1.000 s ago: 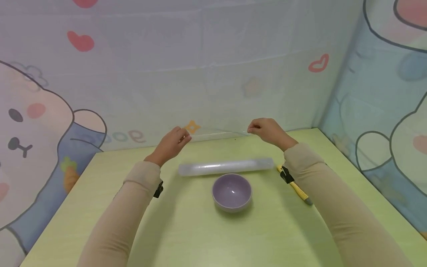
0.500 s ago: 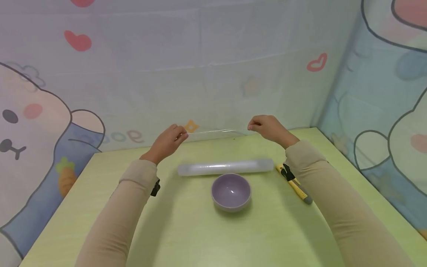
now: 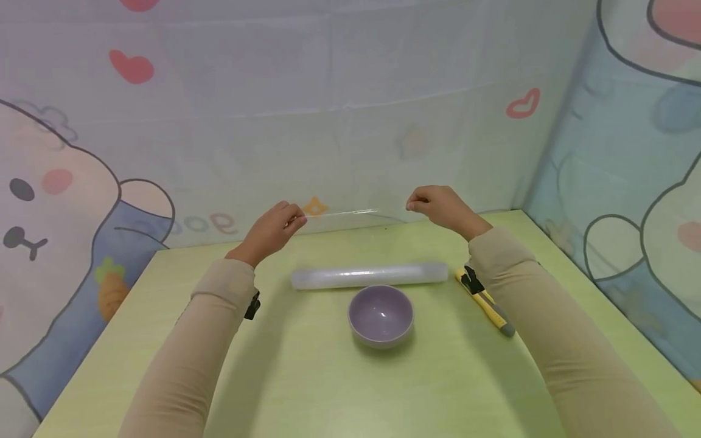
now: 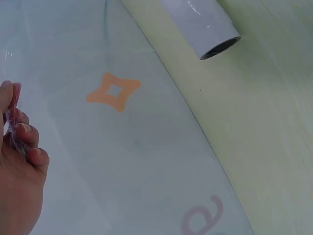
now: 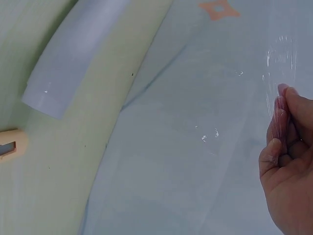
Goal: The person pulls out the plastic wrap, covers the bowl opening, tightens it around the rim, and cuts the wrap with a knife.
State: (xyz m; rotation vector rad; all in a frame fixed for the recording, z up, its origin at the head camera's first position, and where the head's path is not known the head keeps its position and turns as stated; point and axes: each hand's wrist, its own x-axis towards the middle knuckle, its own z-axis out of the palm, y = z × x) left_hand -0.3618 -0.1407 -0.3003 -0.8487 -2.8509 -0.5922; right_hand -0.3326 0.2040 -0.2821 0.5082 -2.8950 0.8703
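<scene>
Between the two raised hands stretches a clear sheet of plastic wrap (image 3: 350, 213), its edge catching the light in the head view. My left hand (image 3: 270, 233) pinches one corner; in the left wrist view crinkled film shows against its curled fingers (image 4: 32, 134). My right hand (image 3: 445, 210) pinches the opposite corner, and glossy film lies over those fingers (image 5: 279, 125) in the right wrist view. Below the hands a roll of plastic wrap (image 3: 370, 276) lies crosswise on the table. In front of it stands a purple bowl (image 3: 380, 316). How far the clear sheet hangs down is hard to tell.
A yellow and grey utility knife (image 3: 495, 316) lies right of the bowl, partly hidden by the right sleeve. Behind the green table (image 3: 339, 389) hangs a cartoon-printed backdrop (image 3: 350, 134), which continues along both sides.
Both hands have risen slightly, and the left has shifted a little to the left, with the film's edge rising between them. Roll, bowl and knife stay in place.
</scene>
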